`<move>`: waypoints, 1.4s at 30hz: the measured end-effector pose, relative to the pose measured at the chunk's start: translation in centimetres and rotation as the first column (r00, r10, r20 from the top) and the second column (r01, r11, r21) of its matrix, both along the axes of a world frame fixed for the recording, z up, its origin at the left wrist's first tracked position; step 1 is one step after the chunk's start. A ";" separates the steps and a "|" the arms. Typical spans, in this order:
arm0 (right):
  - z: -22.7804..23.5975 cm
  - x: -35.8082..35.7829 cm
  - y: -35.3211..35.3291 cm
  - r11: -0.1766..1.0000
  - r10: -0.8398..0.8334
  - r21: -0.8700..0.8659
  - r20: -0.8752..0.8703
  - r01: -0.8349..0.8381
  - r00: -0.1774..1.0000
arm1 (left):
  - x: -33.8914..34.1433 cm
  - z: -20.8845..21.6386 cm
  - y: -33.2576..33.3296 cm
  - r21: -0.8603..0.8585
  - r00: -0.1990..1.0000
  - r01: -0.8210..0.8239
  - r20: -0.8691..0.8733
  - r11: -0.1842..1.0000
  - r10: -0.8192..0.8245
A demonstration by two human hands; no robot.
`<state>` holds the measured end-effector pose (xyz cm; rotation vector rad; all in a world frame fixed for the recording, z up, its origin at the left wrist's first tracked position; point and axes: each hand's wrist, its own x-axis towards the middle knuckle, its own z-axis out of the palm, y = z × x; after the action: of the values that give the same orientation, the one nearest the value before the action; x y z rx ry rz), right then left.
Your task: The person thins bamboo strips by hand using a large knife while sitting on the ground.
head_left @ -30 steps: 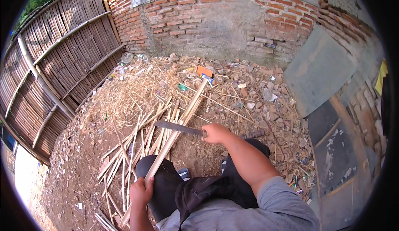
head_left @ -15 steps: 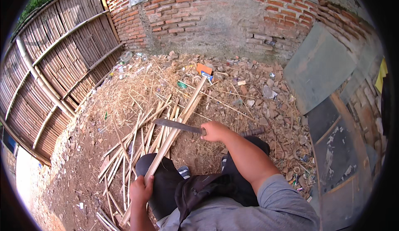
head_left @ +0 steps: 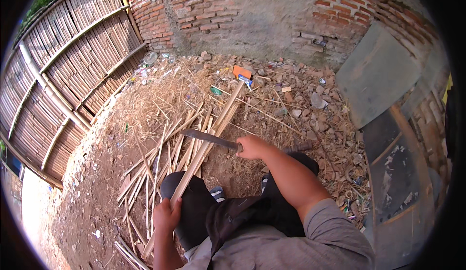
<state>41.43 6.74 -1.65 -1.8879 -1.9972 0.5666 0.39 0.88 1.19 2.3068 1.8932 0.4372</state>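
- Your left hand [head_left: 166, 215] is closed around the near end of a long bamboo strip [head_left: 206, 146], low in the view beside your left knee.
- The bamboo strip runs up and away from that hand at a slant, over the dirt, with its far end reaching toward the rubble near an orange scrap [head_left: 241, 71].
- Your right hand [head_left: 252, 147] is clamped on the handle of a long knife [head_left: 209, 137]; the fingers wrap it fully, so the handle itself is hidden.
- The knife blade points to your left and lies across the bamboo strip about midway along it. Blade and strip look to be touching, though you cannot tell whether the edge has bitten in.
- Your two hands are well apart: left low and near your body, right higher and farther out.
- A heap of split bamboo pieces [head_left: 155, 173] lies on the ground to the left of the strip, fanned out and overlapping.
- Dry straw [head_left: 165, 100] covers the dirt beyond the heap.
- A brick wall [head_left: 252, 8] closes the far side, with stones and broken brick [head_left: 310, 105] at its foot.
- A bamboo fence [head_left: 68, 75] stands on your left.
- A grey flat sheet [head_left: 378, 75] leans at the right, by the wall.
- Your knees, in dark trousers [head_left: 194, 207], sit between your two forearms.
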 end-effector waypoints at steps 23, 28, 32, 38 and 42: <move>0.1 -0.5 0.0 0.998 0.014 -0.056 -0.059 -0.017 0.998 | 0.2 -0.8 0.0 0.032 0.999 -0.012 -0.034 0.999 0.013; -0.3 -0.5 0.1 0.999 0.012 -0.037 -0.047 -0.014 0.999 | 0.4 -0.7 0.0 -0.004 0.999 -0.020 -0.030 1.000 0.020; 0.3 -0.8 -0.1 0.998 0.012 -0.062 -0.045 -0.015 0.999 | 0.3 -0.8 -0.1 0.040 1.000 -0.018 -0.017 0.999 0.019; 0.8 -0.6 -0.3 0.997 -0.020 -0.069 -0.064 0.016 0.998 | 0.4 -0.8 0.0 0.039 0.999 -0.023 -0.027 0.999 0.024; 0.9 -0.6 -0.1 0.996 -0.012 -0.090 -0.082 0.005 0.997 | 0.3 -0.9 -0.1 0.023 0.999 -0.044 -0.020 0.999 0.044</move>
<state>40.84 6.61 -0.75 -1.8914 -1.9407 0.7312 0.68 0.82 0.31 2.2964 1.9620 0.4433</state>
